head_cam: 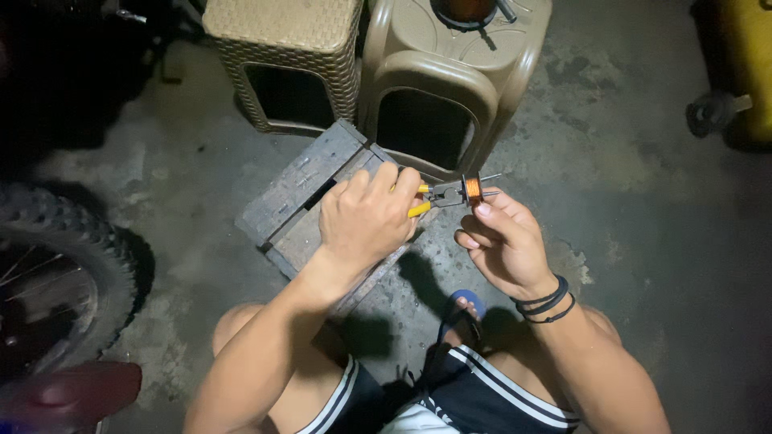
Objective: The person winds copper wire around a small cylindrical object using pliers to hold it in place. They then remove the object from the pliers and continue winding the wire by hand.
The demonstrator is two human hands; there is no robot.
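My left hand is closed around yellow-handled pliers, whose jaws point right and meet a small spool wound with copper-coloured wire. My right hand pinches that spool between thumb and fingertips; thin metal pins stick out of the spool's side. Black cords circle my right wrist. Both hands hover above a worn grey wooden crate and the concrete floor. My knees and dark shorts with white stripes show at the bottom.
Two tan plastic stools stand at the back, the right one carrying a dark round object. A knobby tyre fills the left edge. A yellow object sits far right. A blue sandal lies below my hands.
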